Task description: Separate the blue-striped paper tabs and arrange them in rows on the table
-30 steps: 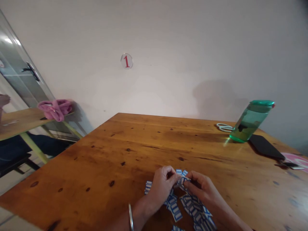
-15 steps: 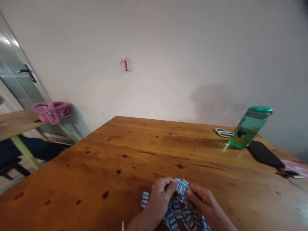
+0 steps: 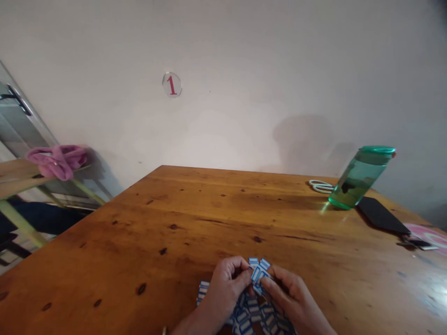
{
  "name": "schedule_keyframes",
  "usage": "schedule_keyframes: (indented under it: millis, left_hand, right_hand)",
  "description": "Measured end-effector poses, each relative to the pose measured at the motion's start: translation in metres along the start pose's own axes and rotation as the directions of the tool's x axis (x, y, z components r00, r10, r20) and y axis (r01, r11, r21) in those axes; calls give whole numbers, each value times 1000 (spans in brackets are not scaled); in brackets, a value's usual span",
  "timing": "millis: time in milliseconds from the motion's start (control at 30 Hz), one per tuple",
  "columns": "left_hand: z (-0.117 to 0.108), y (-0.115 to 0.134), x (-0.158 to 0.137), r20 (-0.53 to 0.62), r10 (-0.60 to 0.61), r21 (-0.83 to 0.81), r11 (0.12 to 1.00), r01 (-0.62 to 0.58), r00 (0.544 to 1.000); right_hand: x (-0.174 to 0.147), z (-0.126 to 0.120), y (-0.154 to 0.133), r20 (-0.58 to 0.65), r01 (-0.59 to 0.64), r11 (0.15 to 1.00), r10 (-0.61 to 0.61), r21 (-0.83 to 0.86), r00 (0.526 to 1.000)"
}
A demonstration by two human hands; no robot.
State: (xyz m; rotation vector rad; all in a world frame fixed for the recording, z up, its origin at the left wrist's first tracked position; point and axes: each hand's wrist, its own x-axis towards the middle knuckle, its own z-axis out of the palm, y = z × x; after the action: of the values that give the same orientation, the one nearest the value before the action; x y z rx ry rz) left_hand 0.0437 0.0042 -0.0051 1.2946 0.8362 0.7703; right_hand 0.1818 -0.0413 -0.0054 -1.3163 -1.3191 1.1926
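Observation:
Small blue-and-white printed pieces [image 3: 257, 273], card-like, are pinched between my two hands near the front of the table. My left hand [image 3: 226, 286] grips them from the left, thumb against curled fingers. From the right, my right hand [image 3: 288, 291] holds the same pieces with its thumb on top. Below and between the hands lies a heap of more blue-and-white pieces [image 3: 244, 321], partly hidden by the wrists. Another small stack [image 3: 202, 291] shows just left of my left hand.
A wooden table [image 3: 195, 204] reaches to the wall. At the right stand a green bottle [image 3: 361, 179], a dark phone [image 3: 382, 215], a white cable [image 3: 320, 186] and a pink round item [image 3: 428, 235]. A pink cloth [image 3: 57, 160] lies on another table at the left.
The view has shifted slightly, so the surroundings sit a little further left. Both hands stay together on the blue-and-white pieces, with a small change in how the pieces are angled.

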Motion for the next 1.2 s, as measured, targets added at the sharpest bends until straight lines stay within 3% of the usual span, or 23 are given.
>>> schedule_keyframes:
  millis: [133,400,533,600,700,933,1100,1200]
  left_hand:
    - [-1,-2,1,-15,30,121,992,-28,999]
    - [-11,8,-6,7,23,343,939,-24,1000]
    - [-14,14,-11,-65,185,469,873,-134,981]
    - [-12,14,-13,-38,296,442,862,-249,954]
    - [-3,10,-14,75,338,293,892,-345,938]
    - [7,-3,-3,11,134,-88,987,-133,991]
    - [-1,-3,2,-169,66,-123,989,-88,983]
    - [-1,-4,1,-146,57,-114,991,-74,988]
  right_hand:
    - [0,-1,6,-106,46,999,-43,21,993]
    - [6,-6,5,-130,-11,999,16,38,991]
    - [7,-8,7,-166,-28,998,36,47,985]
    - [7,-6,7,-171,-29,998,37,53,985]
    - [7,0,3,-139,-30,999,35,34,990]
    - [-1,16,-5,-2,-4,1000,5,6,1000]
    - [0,15,2,-4,96,995,-96,8,995]
    - [2,13,3,-52,157,987,-158,-23,986]
